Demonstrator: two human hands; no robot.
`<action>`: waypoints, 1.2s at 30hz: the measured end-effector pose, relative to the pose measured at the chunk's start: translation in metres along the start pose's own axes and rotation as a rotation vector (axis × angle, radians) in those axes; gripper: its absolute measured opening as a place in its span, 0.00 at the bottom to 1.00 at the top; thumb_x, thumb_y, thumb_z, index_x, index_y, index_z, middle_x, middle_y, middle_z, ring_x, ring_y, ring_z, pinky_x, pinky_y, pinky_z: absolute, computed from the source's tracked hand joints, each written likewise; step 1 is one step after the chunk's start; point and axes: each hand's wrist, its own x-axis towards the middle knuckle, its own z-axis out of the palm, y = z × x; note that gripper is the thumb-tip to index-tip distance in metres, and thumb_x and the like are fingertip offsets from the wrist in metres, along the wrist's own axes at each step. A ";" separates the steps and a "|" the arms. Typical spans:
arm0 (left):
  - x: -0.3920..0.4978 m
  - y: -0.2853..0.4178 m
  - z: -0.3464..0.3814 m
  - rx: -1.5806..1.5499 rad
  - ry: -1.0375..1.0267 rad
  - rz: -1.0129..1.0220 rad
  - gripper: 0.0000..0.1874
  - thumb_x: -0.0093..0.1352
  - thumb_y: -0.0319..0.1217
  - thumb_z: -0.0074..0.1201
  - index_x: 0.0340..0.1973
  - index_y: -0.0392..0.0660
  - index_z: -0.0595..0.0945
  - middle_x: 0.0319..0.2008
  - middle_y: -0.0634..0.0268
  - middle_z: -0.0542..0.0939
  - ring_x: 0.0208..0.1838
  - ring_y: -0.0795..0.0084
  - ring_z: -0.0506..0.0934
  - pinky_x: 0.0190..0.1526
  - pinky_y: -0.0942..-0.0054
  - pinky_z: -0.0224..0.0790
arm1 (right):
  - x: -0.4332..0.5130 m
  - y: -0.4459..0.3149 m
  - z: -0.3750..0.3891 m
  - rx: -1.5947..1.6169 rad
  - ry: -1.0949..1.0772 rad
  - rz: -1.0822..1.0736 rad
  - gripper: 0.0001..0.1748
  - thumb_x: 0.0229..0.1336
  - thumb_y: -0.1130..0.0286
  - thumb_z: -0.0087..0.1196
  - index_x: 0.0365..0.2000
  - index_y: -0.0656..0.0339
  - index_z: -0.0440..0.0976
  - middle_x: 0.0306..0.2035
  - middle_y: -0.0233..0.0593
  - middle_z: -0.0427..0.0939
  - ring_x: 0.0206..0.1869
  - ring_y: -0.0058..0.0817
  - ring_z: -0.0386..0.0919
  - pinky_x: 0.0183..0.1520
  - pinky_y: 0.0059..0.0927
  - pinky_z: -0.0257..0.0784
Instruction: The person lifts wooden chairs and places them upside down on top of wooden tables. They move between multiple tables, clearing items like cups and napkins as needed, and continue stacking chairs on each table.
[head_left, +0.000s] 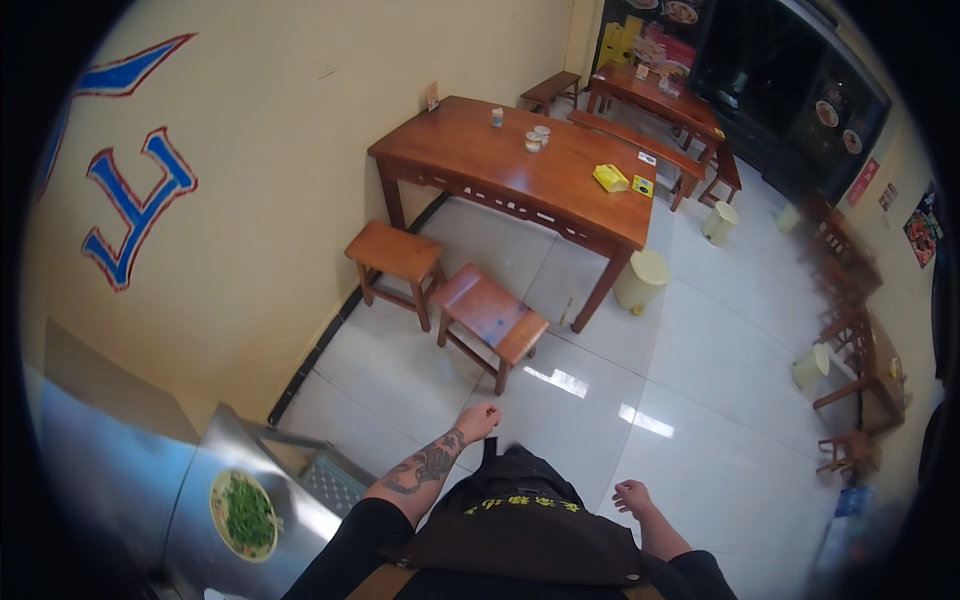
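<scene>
My left hand (478, 421) hangs in front of my dark apron (517, 551), fingers curled in and nothing visible in them. Nearest to it, beyond the fingers, is a low wooden stool (487, 309) with a glossy seat. Low and to the right, my right hand (632, 498) hangs over the tiled floor, holding nothing, its fingers loosely bent and somewhat apart. On a metal counter (191, 491) at my left stands a bowl (217, 517) of chopped green leaves (247, 510), with a pale utensil handle at its right side.
Ahead, a wooden table (465, 142) bears small jars (534, 141) and a yellow packet (611, 178). Another stool (394, 251) stands by the wall. A lidded bin (641, 281) sits beside the table leg. More tables line the right; benches (637, 142) stand farther back.
</scene>
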 end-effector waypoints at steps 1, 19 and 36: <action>0.015 0.011 -0.013 -0.015 -0.014 -0.016 0.12 0.67 0.36 0.49 0.33 0.39 0.78 0.24 0.65 0.79 0.25 0.76 0.75 0.31 0.75 0.70 | 0.020 -0.017 -0.004 -0.021 0.010 0.012 0.14 0.58 0.65 0.50 0.38 0.66 0.73 0.29 0.42 0.79 0.26 0.30 0.78 0.25 0.32 0.76; 0.253 -0.003 -0.371 -0.125 0.362 -0.425 0.11 0.68 0.35 0.47 0.36 0.39 0.77 0.26 0.63 0.78 0.24 0.75 0.75 0.25 0.77 0.68 | 0.381 -0.600 -0.026 -0.088 0.567 -0.614 0.14 0.53 0.60 0.54 0.34 0.61 0.77 0.32 0.46 0.80 0.39 0.43 0.78 0.44 0.37 0.72; 0.561 0.149 -0.369 0.227 -0.199 0.048 0.14 0.66 0.37 0.53 0.40 0.39 0.77 0.33 0.59 0.81 0.38 0.67 0.79 0.42 0.70 0.72 | 0.463 -0.681 -0.101 -0.155 0.790 -0.320 0.30 0.49 0.62 0.60 0.52 0.61 0.66 0.47 0.56 0.73 0.50 0.48 0.73 0.55 0.40 0.68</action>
